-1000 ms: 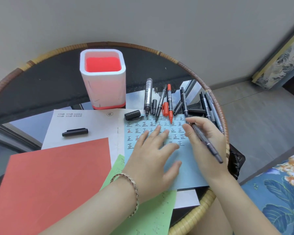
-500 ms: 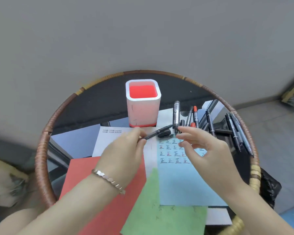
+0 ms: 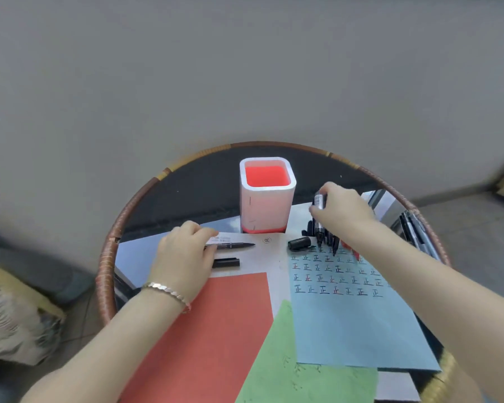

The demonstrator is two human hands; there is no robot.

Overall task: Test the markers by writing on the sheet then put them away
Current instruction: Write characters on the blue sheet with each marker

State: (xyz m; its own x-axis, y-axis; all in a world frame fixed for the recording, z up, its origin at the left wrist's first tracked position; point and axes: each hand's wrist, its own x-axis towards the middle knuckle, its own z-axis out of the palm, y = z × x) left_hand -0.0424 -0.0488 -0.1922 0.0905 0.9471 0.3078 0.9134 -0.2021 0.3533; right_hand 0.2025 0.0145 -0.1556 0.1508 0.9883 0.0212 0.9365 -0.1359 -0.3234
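My left hand (image 3: 184,253) grips a thin black marker (image 3: 235,245) lying nearly flat over the white sheet (image 3: 256,258), its bare tip pointing right. Just below that marker lies its black cap (image 3: 225,262). My right hand (image 3: 342,209) grips a thicker silver-and-black marker (image 3: 319,219), held almost upright, tip down, above the top edge of the light blue sheet (image 3: 352,324) filled with rows of written characters. A short black cap (image 3: 298,243) lies left of it. More markers (image 3: 332,241) sit partly hidden under my right hand.
A white pen holder (image 3: 266,199) with a red inside stands at the back middle of the round rattan-rimmed table (image 3: 106,274). Red paper (image 3: 216,330) and green paper (image 3: 291,373) overlap at the front. Several more markers (image 3: 413,231) lie by the right rim.
My left hand took the thin marker from my right hand and carried it left, down beside its cap. My right hand went back and picked up the thick silver marker. The camera tilted up.
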